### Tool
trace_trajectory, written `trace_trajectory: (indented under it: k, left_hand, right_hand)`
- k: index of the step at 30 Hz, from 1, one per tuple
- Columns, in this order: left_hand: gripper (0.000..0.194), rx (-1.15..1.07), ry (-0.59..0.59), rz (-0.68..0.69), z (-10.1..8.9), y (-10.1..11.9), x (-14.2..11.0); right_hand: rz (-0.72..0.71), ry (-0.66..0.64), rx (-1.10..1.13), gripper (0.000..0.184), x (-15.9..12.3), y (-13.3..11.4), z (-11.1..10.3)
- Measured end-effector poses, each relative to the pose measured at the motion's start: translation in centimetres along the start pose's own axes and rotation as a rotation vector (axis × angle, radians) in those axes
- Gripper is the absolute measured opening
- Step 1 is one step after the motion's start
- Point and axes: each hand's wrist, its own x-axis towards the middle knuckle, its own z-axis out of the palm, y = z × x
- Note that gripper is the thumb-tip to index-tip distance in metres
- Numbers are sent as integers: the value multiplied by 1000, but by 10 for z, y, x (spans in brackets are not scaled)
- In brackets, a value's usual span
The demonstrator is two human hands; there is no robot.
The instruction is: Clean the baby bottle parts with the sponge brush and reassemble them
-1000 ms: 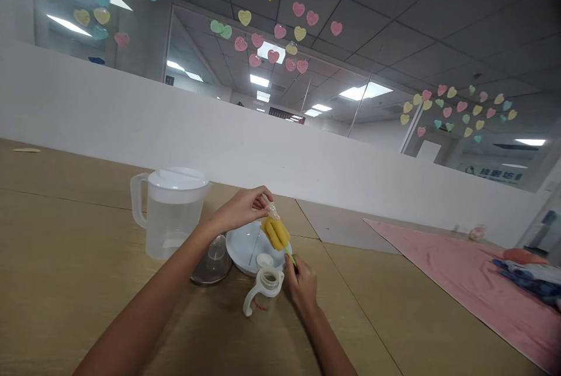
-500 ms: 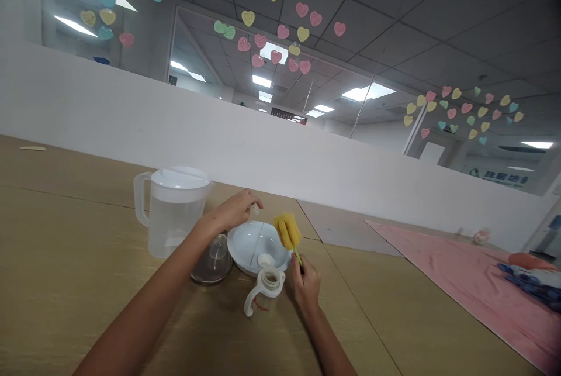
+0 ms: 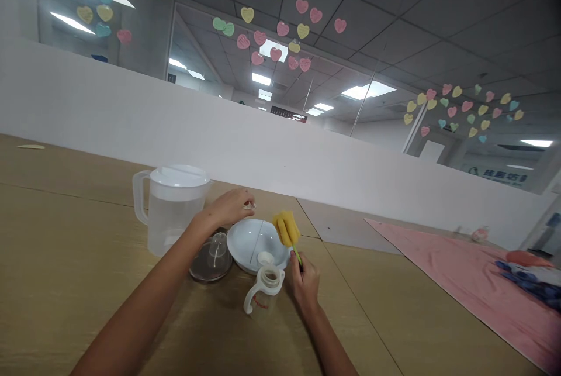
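Note:
My right hand (image 3: pixel 305 282) is closed around the green handle of a sponge bottle brush (image 3: pixel 286 228), its yellow head raised over the right rim of a white bowl (image 3: pixel 241 241). My left hand (image 3: pixel 232 205), fingers curled, holds a small clear piece (image 3: pixel 249 206) behind the bowl; its exact kind is too small to tell. A white ring-like part (image 3: pixel 265 259) lies in the bowl's near side. In front of the bowl stands a clear bottle (image 3: pixel 262 301) with a white handled collar and an uncovered mouth. A clear domed cap (image 3: pixel 218 247) rests on a dark round dish (image 3: pixel 205 268).
A lidded translucent pitcher (image 3: pixel 173 218) with liquid stands left of the dish, close to my left forearm. A pink cloth (image 3: pixel 438 265) covers the table's right side, with folded fabric (image 3: pixel 530 276) on it. A white low wall (image 3: pixel 263 148) runs behind the table.
My left hand has drawn slightly left, and its fingers have curled around the small clear piece that was under them. My right hand and the brush have hardly moved.

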Motion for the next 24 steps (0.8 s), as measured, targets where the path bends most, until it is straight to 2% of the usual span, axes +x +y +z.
trace_trajectory:
  k: [6, 12, 16, 20, 24]
  left_hand:
    - [27, 58, -138, -25, 0, -6, 0]
    - [21, 128, -181, -144, 3, -16, 1]
    - [10, 146, -307, -237, 9, -25, 4]
    - [24, 147, -443, -309, 18, -34, 9]
    - [20, 126, -540, -347, 30, -44, 14]
  right_hand:
    - [2, -9, -11, 47, 0, 0, 0]
    - [-9, -4, -21, 47, 0, 0, 0]
    - [-20, 1, -28, 47, 1, 0, 0]
    - [-24, 0, -37, 47, 1, 0, 0]
    - [-16, -13, -49, 46, 0, 3, 0]
